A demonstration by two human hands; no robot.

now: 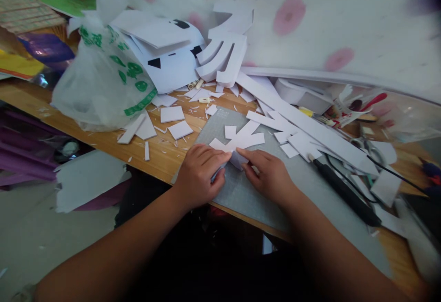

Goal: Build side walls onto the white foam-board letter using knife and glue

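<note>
Between my two hands is a small piece of white foam board (pixel 237 159), held up just above the grey cutting mat (pixel 241 201). My left hand (pixel 201 171) pinches its left side, fingers closed with the thumb below. On the other side my right hand (pixel 267 171) grips it between thumb and index finger. Right behind the fingertips lie flat white cut strips (pixel 248 133) and a small white square (pixel 230 131). A black corded pen-shaped tool (pixel 344 192) rests on the mat to the right of my right hand.
A knotted white plastic bag (pixel 99 77) stands at the left of the wooden table (pixel 165 153). White foam scraps (pixel 172 114) and larger cut sheets (pixel 172 68) are scattered behind. At the right lie long white strips (pixel 303 118), scissors (pixel 372 150) and a black cord.
</note>
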